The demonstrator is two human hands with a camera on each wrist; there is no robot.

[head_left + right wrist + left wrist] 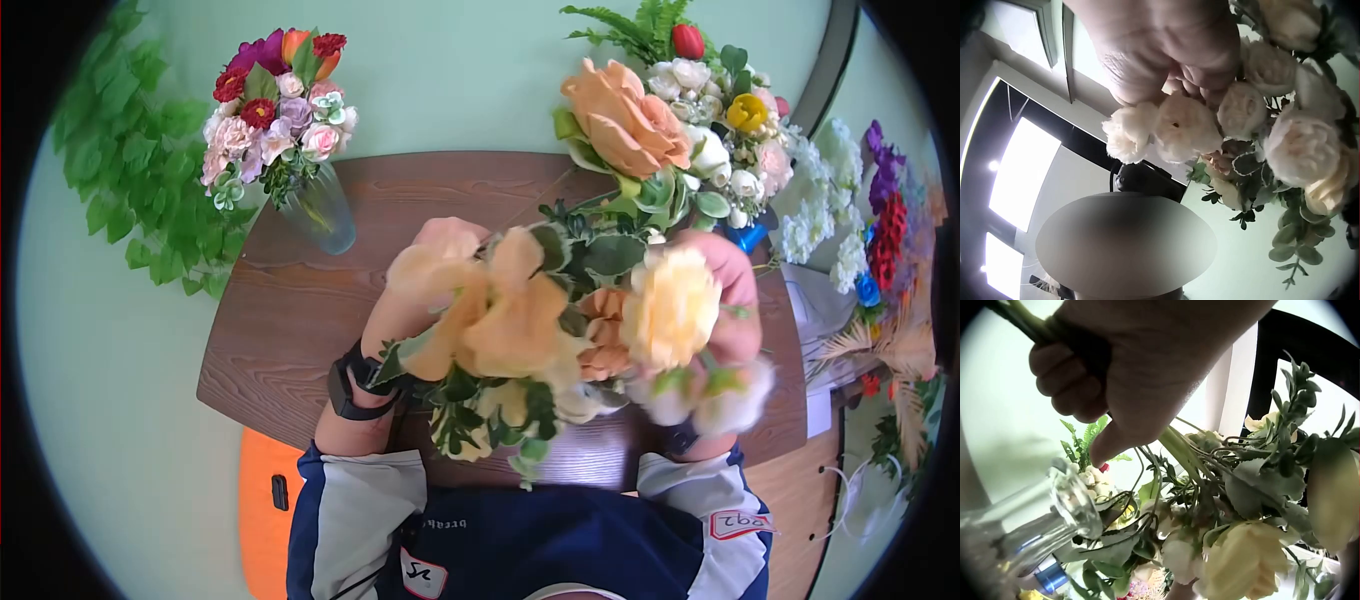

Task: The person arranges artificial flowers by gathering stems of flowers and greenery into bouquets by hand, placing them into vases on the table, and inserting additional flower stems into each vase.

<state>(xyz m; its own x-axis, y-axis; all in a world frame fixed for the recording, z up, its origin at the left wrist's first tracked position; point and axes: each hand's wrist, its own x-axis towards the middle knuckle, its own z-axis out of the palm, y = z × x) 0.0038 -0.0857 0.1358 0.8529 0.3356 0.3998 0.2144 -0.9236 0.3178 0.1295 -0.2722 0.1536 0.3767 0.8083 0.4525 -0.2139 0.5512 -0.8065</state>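
Observation:
A bouquet of artificial flowers [515, 330], with peach, cream and white blooms among green leaves, fills the middle of the head view. My left hand [1079, 381] grips its green stems [1029, 322] in a fist, and the blooms hang out beyond the thumb side. In the head view the left hand [450, 240] is partly covered by petals. My right hand [735, 290] curls round the bouquet's right side, behind a pale yellow bloom [672, 308]. White roses [1185, 128] lie right at its curled fingers in the right wrist view; the fingertips are partly hidden.
A clear glass vase mouth [1075, 500] is close below the left hand. On the brown table [270, 330], a frosted vase [325, 215] with mixed flowers stands at the back left. A large peach rose [625, 120] and other flowers crowd the back right. More flowers [885, 240] line the right side.

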